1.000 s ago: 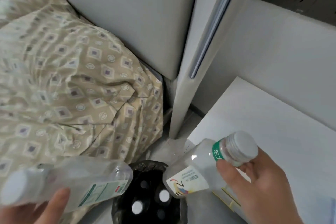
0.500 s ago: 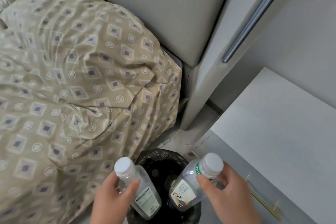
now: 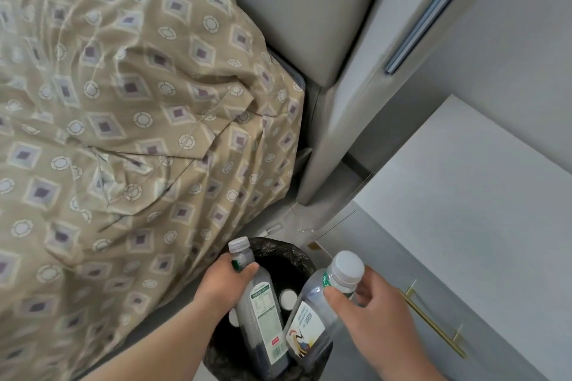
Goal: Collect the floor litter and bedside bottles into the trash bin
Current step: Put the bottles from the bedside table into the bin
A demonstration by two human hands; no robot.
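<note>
- You look down at a bed with a tan quilt (image 3: 123, 133) covered in little squares and rings.
- Behind it you see a soft grey headboard (image 3: 294, 9).
- A tall grey post (image 3: 356, 102) stands just beside the headboard.
- On your right is a white cabinet (image 3: 479, 195) with a gold handle (image 3: 433, 322).
- The floor (image 3: 291, 213) and the wall (image 3: 510, 56) are grey.

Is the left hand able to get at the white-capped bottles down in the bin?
Probably not: the left hand grips a slim bottle angled into the bin, and the bird-label bottle in the right hand crowds the other side. Both cover most of the opening above the white caps.
</note>
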